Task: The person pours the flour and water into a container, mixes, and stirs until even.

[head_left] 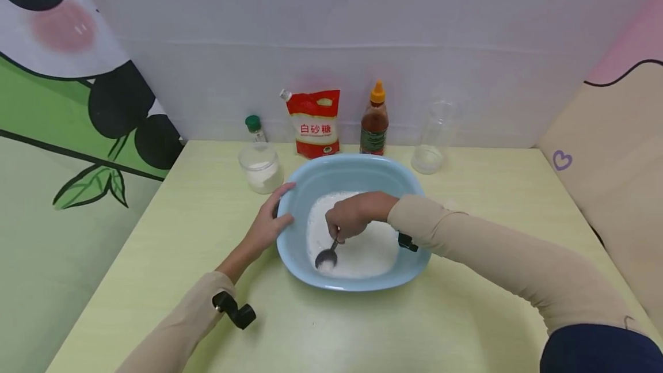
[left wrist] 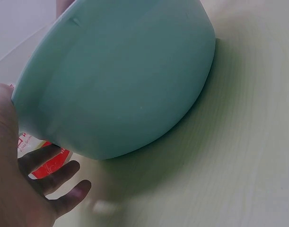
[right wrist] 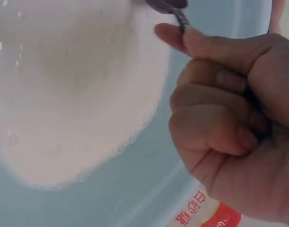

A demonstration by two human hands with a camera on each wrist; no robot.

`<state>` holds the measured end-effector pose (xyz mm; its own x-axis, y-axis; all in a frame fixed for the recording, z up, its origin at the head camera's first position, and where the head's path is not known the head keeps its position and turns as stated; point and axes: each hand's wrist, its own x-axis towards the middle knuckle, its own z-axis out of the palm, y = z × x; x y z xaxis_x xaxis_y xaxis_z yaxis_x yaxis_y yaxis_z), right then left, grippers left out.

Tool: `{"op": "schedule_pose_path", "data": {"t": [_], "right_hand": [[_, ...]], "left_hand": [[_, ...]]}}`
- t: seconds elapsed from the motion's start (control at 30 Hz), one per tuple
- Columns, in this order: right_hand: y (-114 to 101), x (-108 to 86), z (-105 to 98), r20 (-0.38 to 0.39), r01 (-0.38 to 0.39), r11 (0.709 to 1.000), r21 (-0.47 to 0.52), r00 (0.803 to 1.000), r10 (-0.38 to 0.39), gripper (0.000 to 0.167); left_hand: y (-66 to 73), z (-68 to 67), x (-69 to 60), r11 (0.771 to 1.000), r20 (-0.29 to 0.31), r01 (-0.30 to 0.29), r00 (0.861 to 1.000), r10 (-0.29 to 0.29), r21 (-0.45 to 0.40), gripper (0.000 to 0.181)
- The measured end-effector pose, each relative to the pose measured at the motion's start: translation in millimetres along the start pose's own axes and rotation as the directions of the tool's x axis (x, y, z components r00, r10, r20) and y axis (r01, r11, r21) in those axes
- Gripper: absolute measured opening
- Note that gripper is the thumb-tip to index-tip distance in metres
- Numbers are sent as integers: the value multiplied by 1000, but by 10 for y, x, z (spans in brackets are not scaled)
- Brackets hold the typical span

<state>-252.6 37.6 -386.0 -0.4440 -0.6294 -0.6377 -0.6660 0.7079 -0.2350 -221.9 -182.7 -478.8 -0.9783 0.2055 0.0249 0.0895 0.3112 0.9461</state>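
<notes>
A light blue plastic basin (head_left: pixel 349 285) stands on the table, holding a cloudy white liquid (head_left: pixel 370 255) with small bubbles along its edge. My left hand (head_left: pixel 266 226) grips the basin's left rim; the left wrist view has the thumb at the rim and the fingers (left wrist: pixel 61 178) spread below it, outside the wall. Over the liquid, my right hand (head_left: pixel 354 214) pinches the handle of a metal spoon (head_left: pixel 326 257) between thumb and forefinger. The other fingers are curled into the palm (right wrist: pixel 210 113). White liquid or froth lies in the spoon's bowl, near the basin's front left.
Behind the basin stand a red-and-white sugar pouch (head_left: pixel 315 125), a sauce bottle (head_left: pixel 374 122) with an orange cap and a clear glass (head_left: pixel 432 143). A jar of white powder (head_left: pixel 261 171) and a green-capped shaker (head_left: pixel 254 125) stand at back left. A white wall closes the back.
</notes>
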Motion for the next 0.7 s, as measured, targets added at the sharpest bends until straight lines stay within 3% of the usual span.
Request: {"op": "schedule_pose_path", "data": {"t": [0.1,0.2,0.3,0.33,0.4,0.53,0.6,0.7], "right_hand": [[39,66,-49,-147,-25,998,-65,989,16,19],[162,110,-130,-302,-143,985,-92,947,109,20],[290,96,-179,-352,-237,968,-89,916,192,22],[313,75,-187,-343,-251,963,-97,917,204,22],[318,18,-187,-268,-240,963,-122,942,201,20],[183,-97,-120,-65,-121,983,-137,992,113,17],[91,-127,-64,-3,-67,993,-93,998,68,17],[-46,-115,26,33,-14,1000,-6,999,14,16]], "left_hand": [[10,-7,-9,1000,-5,-8,1000,8,6,72],[18,-6,-15,1000,-4,-11,1000,11,15,72],[9,18,-7,1000,2,-10,1000,10,11,72],[5,22,-5,1000,3,-9,1000,9,10,72],[2,28,3,1000,7,-12,1000,12,0,72],[3,27,10,1000,4,-12,1000,12,-11,71],[2,24,13,1000,2,-7,1000,7,-16,71],[-4,7,-13,1000,5,3,1000,-3,-9,71]]}}
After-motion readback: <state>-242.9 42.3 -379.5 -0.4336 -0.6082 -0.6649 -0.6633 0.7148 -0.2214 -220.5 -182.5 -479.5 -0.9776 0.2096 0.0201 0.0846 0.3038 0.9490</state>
